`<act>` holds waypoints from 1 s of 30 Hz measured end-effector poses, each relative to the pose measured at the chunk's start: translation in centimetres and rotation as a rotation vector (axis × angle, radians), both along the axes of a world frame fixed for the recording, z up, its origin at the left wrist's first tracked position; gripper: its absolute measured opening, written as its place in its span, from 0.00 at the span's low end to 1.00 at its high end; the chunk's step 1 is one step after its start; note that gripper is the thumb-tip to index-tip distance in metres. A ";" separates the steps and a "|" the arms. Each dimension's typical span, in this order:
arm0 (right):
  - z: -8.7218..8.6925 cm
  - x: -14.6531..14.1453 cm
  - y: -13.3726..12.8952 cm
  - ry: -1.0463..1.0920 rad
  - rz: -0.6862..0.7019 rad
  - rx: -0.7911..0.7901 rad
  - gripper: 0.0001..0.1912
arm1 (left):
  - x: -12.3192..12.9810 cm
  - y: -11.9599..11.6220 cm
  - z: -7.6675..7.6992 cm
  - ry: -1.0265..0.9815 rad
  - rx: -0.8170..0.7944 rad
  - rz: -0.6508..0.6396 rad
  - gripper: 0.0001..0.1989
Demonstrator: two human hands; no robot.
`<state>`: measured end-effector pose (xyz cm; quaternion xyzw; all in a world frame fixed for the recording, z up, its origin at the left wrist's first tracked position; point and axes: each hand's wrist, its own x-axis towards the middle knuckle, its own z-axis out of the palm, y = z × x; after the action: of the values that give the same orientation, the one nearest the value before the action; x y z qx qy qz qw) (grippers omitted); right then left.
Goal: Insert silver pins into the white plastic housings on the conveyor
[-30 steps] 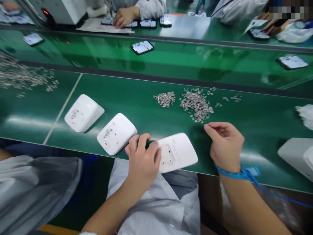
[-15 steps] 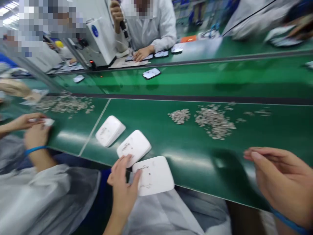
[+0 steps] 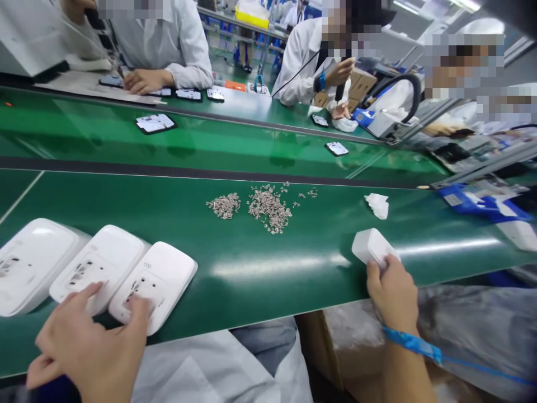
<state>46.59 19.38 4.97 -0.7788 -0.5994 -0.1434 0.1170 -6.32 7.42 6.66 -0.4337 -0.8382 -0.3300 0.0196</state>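
Note:
Three white rounded plastic housings lie in a row at the left of the green bench, with small dark slots in their upper faces. My left hand (image 3: 94, 336) is over the row with fingers spread. Its index finger reaches onto the middle housing (image 3: 113, 246), and its thumb touches the rightmost housing (image 3: 168, 268). The leftmost housing (image 3: 46, 246) is partly cut off by the frame. Farther right, my right hand (image 3: 394, 288), with a blue wrist strap, grips the near end of a white plastic piece (image 3: 369, 243) at the bench. Its underside is hidden.
Piles of small metal pieces (image 3: 268, 208) lie mid-bench. A crumpled white scrap (image 3: 378, 205) and blue packaging (image 3: 482, 204) are to the right. Across a dark rail (image 3: 188, 180) runs a green strip carrying flat devices (image 3: 156, 123). Co-workers sit opposite, one hand (image 3: 146, 81) on their bench.
The view has swung right. My right hand, earlier pinched over the bench, now holds the white piece. The nearest housing, earlier overhanging the edge under my left hand, now sits on the bench.

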 end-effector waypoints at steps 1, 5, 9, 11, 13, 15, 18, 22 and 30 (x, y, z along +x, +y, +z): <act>0.1 -1.0 -0.2 -0.016 0.012 0.029 0.35 | 0.1 0.6 0.5 0.036 0.010 0.077 0.30; 1.4 -7.3 -1.4 0.075 0.318 0.112 0.26 | 0.2 2.2 1.3 0.027 -0.018 0.250 0.27; 4.5 -14.9 -2.5 0.340 0.663 -0.009 0.21 | 2.0 3.3 0.7 0.265 0.249 0.184 0.41; 6.3 -17.3 -1.4 0.476 0.790 -0.070 0.17 | 4.3 4.0 0.7 0.401 0.403 -0.133 0.38; 7.5 -18.2 1.5 0.480 0.834 0.027 0.10 | 6.9 4.7 0.9 0.346 0.391 -0.619 0.25; 7.6 -18.1 5.5 0.412 0.853 0.133 0.07 | 8.7 5.2 1.3 0.283 0.287 -0.955 0.14; 6.3 -18.0 11.0 0.313 1.059 -0.056 0.07 | 9.4 5.3 1.5 0.276 0.181 -1.148 0.11; 4.1 -19.6 13.2 0.200 1.248 -0.221 0.08 | 9.1 5.0 1.1 0.303 0.115 -1.250 0.22; 2.9 -20.7 11.8 0.181 1.203 -0.040 0.10 | 9.5 5.9 1.0 0.216 0.205 -1.122 0.08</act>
<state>25.93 31.15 7.86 -0.3145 -0.9246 0.0259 0.2133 3.17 13.34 7.66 -0.8387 -0.4373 -0.3230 -0.0308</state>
